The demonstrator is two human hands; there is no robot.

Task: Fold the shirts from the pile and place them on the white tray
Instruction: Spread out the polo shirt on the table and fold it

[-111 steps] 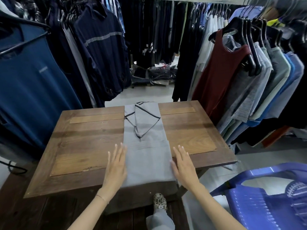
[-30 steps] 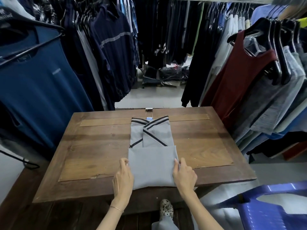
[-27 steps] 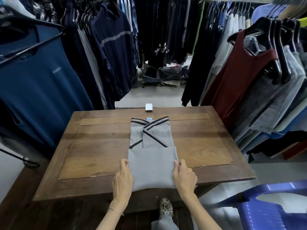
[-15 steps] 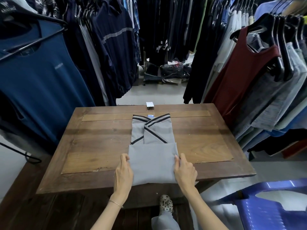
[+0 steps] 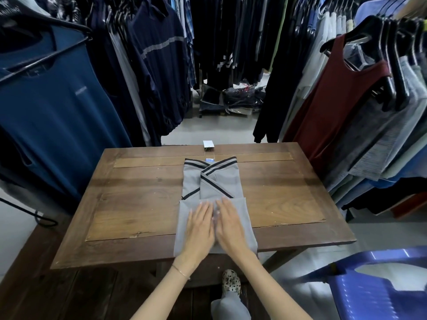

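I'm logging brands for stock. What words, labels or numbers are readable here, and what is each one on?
Nothing reads clearly enough to quote.
White print on the dark hanging garment, top left: cut off and blurred.
Small chest print on the blue shirt: too small to read.
The white hang tag: no legible text.
The blue neck label of the grey shirt: too small to read.

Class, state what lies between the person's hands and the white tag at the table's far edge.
Head view: the grey shirt, its dark-striped sleeves crossed, then its small blue label.
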